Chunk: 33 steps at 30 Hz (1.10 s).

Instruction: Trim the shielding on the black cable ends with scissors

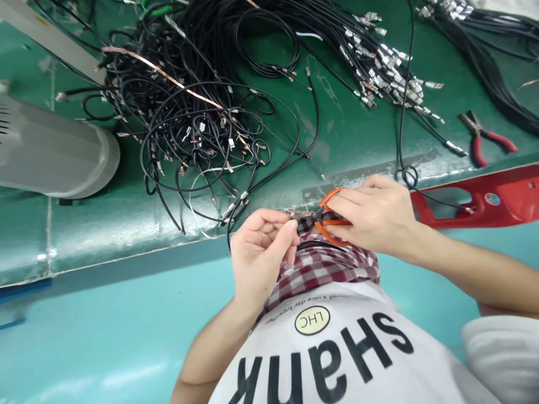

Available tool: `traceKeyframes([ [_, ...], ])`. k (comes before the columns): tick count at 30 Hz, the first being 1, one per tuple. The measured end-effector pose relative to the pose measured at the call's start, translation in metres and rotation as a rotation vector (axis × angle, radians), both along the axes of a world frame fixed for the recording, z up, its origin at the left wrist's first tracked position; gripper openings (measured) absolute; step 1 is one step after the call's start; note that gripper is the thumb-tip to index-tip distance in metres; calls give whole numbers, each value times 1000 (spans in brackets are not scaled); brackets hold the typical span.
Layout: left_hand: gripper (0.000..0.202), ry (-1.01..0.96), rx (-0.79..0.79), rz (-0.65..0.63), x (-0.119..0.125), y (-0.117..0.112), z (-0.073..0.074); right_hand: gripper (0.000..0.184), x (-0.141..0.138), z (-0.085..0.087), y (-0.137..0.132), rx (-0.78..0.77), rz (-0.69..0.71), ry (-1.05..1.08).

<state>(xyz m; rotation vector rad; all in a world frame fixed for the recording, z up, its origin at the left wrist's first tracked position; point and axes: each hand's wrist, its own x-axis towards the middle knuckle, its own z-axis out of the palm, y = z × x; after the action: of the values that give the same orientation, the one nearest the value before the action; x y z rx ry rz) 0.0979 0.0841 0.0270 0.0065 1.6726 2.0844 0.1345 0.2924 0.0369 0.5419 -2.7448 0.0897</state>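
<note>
My right hand (374, 216) is closed around orange-handled scissors (332, 223), whose short metal blades point left. My left hand (265, 247) pinches a thin cable end at the tips of thumb and forefinger, right by the blades. Small coloured wire tips show there, but the fingers hide most of the cable. Both hands meet just over the bench's front edge, above my lap. A black cable (229, 235) runs down from the bench beside my left hand.
A tangled heap of black cables (189, 112) covers the back left of the green bench (135, 224). Cables with silvery tips (391, 67) lie at back right. Red-handled pliers (478, 134), a red holder (509, 196) and a grey cylindrical device (54, 148) flank the work.
</note>
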Motion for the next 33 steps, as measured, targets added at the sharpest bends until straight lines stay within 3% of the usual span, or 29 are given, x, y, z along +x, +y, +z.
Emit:
traceKeyframes([
  [14,15,10,-33,12,1,0,-2,22,0,9,-2,-3,-14,-173],
  [24,17,-9,-34,15,1,1,-5,20,3,5,-3,63,-12,-135],
  [27,18,-17,-27,9,0,1,-5,23,0,4,0,-27,-18,-143],
  [30,17,-34,-7,-1,-2,-1,-3,31,-10,3,13,-175,-164,-186],
  [33,16,-58,20,-22,-4,-3,-2,29,-25,-2,37,-130,-416,-247],
])
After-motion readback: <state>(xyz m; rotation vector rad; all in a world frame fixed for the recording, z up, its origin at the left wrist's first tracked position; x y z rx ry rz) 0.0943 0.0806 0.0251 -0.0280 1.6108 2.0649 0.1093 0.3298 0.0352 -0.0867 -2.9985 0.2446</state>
